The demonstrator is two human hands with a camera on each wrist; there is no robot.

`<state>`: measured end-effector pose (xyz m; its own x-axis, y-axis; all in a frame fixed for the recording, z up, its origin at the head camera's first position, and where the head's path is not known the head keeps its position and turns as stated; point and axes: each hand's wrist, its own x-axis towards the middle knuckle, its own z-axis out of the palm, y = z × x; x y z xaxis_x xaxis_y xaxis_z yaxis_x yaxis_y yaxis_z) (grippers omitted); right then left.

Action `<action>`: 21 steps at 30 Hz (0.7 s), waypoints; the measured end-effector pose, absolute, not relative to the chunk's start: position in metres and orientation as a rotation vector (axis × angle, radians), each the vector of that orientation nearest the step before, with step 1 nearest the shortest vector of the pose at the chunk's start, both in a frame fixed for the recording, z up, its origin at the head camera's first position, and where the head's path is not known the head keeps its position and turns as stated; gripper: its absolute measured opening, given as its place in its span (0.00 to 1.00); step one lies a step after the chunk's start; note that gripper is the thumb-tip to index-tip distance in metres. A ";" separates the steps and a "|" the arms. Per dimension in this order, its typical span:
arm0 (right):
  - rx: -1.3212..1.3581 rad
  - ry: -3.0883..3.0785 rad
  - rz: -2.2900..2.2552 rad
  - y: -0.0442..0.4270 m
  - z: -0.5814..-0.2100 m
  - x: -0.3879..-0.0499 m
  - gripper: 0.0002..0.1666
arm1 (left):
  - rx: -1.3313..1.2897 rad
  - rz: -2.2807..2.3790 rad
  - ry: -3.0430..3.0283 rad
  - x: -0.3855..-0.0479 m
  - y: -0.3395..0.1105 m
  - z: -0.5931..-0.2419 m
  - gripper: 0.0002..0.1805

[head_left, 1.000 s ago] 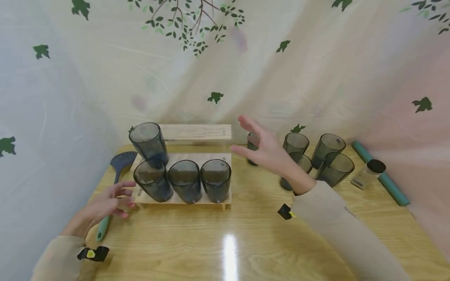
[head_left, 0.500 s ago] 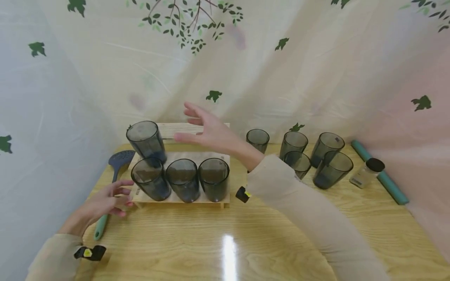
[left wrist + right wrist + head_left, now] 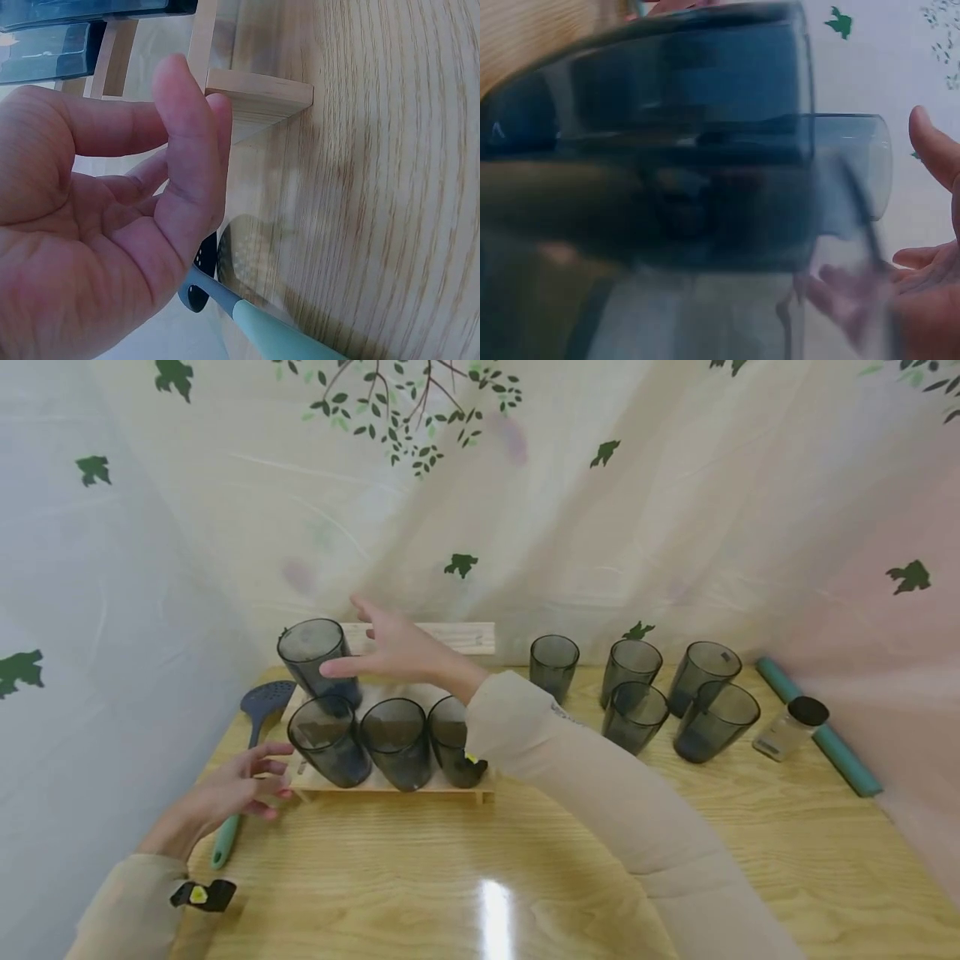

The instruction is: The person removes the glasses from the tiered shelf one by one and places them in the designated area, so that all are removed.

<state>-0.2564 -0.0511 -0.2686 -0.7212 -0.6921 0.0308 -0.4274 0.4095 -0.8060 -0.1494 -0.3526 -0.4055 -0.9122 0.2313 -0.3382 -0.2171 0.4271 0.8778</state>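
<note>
My right hand [image 3: 397, 647] reaches over the wooden rack [image 3: 420, 781], thumb and fingers spread beside the smoky drinking glass [image 3: 311, 652] at its back left. In the right wrist view, this hand [image 3: 930, 247] seems apart from a farther glass [image 3: 855, 165]; a blurred glass [image 3: 667, 150] fills the foreground. A front row of glasses stands on the rack: left [image 3: 330, 743], middle [image 3: 397, 743] and right [image 3: 447, 743], the last partly behind my sleeve. At the rack's left end, my left hand [image 3: 232, 789] has loosely bent fingers and holds nothing visible; whether it touches the rack is unclear.
A slotted turner [image 3: 266, 697] with a green handle lies beside the left hand. Several more glasses [image 3: 555, 664] stand right of the rack. Farther right are a black-lidded jar [image 3: 787, 731] and a green roll [image 3: 847, 760]. A patterned cloth [image 3: 525, 527] hangs behind.
My right hand has swept left, from near the glasses on the right to the rack's back-left glass. My left hand has stayed about where it was.
</note>
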 end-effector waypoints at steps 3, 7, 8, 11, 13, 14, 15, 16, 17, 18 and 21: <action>-0.982 2.349 -1.185 -0.058 -0.270 -0.256 0.65 | 0.018 1.492 2.277 -0.150 -0.353 -0.405 0.35; -0.939 2.330 -1.229 -0.066 -0.275 -0.256 0.65 | 0.009 1.492 2.278 -0.151 -0.353 -0.404 0.35; -0.915 2.316 -1.261 -0.068 -0.278 -0.256 0.65 | 0.000 1.492 2.275 -0.151 -0.352 -0.404 0.36; -0.856 2.272 -1.355 -0.074 -0.287 -0.256 0.64 | 0.001 1.487 2.268 -0.151 -0.352 -0.405 0.36; -0.835 2.255 -1.396 -0.078 -0.292 -0.256 0.62 | -0.001 1.488 2.265 -0.151 -0.351 -0.405 0.36; -0.835 2.252 -1.406 -0.080 -0.295 -0.256 0.62 | -0.002 1.488 2.266 -0.151 -0.350 -0.405 0.36; -0.843 2.265 -1.403 -0.081 -0.297 -0.255 0.61 | -0.003 1.488 2.267 -0.151 -0.350 -0.405 0.36; -0.848 2.280 -1.398 -0.083 -0.298 -0.255 0.60 | -0.004 1.488 2.270 -0.150 -0.350 -0.405 0.36; -0.852 2.295 -1.393 -0.084 -0.300 -0.255 0.60 | -0.005 1.487 2.272 -0.150 -0.350 -0.405 0.35; -0.856 2.310 -1.388 -0.085 -0.301 -0.254 0.59 | -0.004 1.486 2.274 -0.150 -0.350 -0.405 0.35; -0.827 2.342 -1.386 -0.087 -0.303 -0.253 0.56 | -0.003 1.489 2.275 -0.149 -0.351 -0.405 0.35</action>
